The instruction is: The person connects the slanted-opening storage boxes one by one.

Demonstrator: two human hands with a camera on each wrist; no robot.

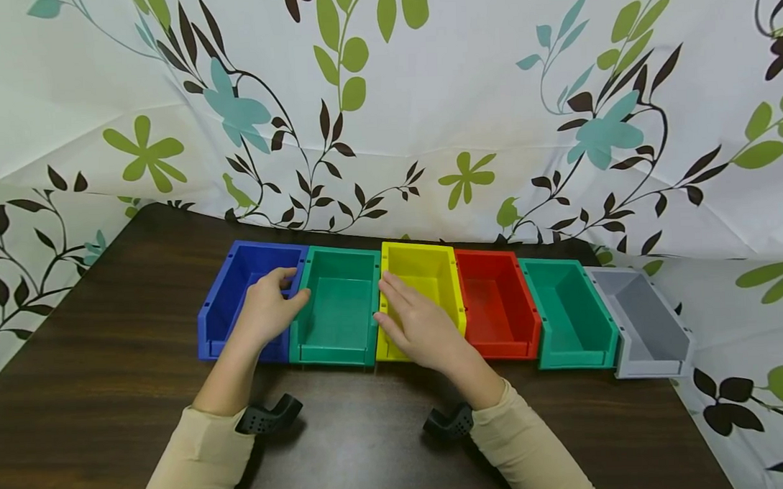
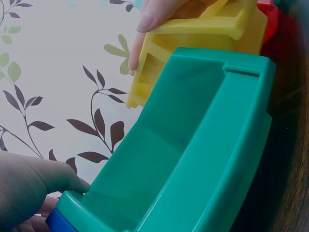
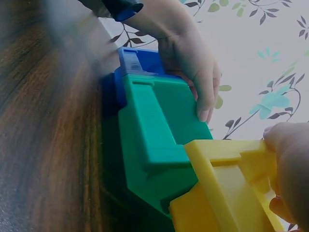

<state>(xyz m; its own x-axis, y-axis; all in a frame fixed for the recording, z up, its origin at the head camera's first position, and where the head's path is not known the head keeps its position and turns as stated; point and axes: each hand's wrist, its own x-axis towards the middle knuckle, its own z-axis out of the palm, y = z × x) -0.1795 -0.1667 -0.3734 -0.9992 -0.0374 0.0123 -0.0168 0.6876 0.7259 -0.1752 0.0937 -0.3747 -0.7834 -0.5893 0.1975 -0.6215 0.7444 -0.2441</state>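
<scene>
My left hand (image 1: 267, 310) is over the blue bin (image 1: 214, 319), its thumb by the wall shared with the left green bin (image 1: 338, 311). In the left wrist view, the thumb of the left hand (image 2: 34, 186) lies at the rim of the green bin (image 2: 169, 140). My right hand (image 1: 427, 329), fingers nearly straight, rests at the left wall of the yellow bin (image 1: 424, 252). In the right wrist view the right hand (image 3: 294, 169) touches the yellow bin (image 3: 217, 193), which stands against the green bin (image 3: 159, 159). The visible insides hold nothing.
To the right, a red bin (image 1: 497, 305), a second green bin (image 1: 571, 310) and a grey bin (image 1: 647, 322) continue the row. Behind the dark wooden table (image 1: 104, 369) hangs a patterned cloth (image 1: 476, 76). A black band (image 1: 268, 416) is on each wrist.
</scene>
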